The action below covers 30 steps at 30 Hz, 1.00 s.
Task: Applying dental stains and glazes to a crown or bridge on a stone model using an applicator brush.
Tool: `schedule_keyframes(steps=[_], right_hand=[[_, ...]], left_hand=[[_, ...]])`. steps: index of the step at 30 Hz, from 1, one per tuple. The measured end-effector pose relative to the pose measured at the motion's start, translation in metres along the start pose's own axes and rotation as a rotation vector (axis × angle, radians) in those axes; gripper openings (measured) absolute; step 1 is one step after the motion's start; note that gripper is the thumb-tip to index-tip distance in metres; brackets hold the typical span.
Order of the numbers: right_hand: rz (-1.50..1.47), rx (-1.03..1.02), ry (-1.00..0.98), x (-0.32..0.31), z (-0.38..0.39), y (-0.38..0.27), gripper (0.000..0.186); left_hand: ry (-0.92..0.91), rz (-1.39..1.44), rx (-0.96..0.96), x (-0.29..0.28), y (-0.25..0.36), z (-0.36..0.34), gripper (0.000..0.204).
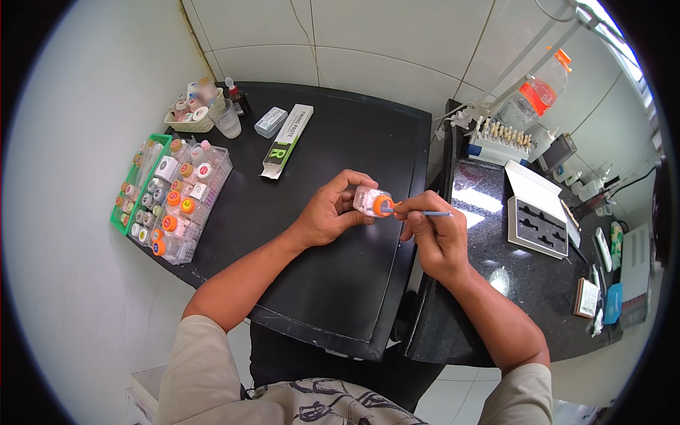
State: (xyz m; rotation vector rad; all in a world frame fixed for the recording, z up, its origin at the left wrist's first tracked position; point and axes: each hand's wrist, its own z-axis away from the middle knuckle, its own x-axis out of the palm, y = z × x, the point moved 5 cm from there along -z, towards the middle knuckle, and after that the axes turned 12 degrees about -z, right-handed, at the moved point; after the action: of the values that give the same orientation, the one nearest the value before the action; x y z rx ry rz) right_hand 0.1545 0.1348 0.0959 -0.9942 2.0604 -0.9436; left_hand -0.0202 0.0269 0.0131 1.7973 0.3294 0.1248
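Observation:
Above the right part of the black table, my left hand (329,212) is closed around a small clear jar (365,200). The jar lies tilted, its orange cap (383,205) facing right. My right hand (440,241) pinches a thin blue-grey stick (433,213), perhaps a brush handle. Its left end meets the orange cap, and the fingertips are right beside the cap. Whether those fingers also grip the cap is hard to tell.
Left on the table (312,283) stand a clear basket (219,177) of capped jars and a green basket (164,140). A long carton (287,142), small plastic box (270,122) and cup (228,122) lie farther back. A granite counter (453,319) holds an open case (536,228) and tooth-shade samples (499,142).

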Motion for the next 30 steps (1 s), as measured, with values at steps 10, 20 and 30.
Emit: schedule_keyframes(steps=[10, 20, 30], right_hand=[[0.109, -0.033, 0.038, 0.000, -0.001, -0.006, 0.011], [0.110, -0.018, 0.022, 0.005, -0.002, -0.004, 0.011], [0.118, 0.005, 0.014, 0.005, -0.002, -0.010, 0.017]], left_hand=[[-0.049, -0.008, -0.011, 0.004, 0.001, 0.003, 0.058], [-0.057, -0.091, -0.013, 0.004, -0.001, 0.003, 0.063], [-0.038, -0.115, 0.021, 0.001, -0.002, 0.003, 0.060]])
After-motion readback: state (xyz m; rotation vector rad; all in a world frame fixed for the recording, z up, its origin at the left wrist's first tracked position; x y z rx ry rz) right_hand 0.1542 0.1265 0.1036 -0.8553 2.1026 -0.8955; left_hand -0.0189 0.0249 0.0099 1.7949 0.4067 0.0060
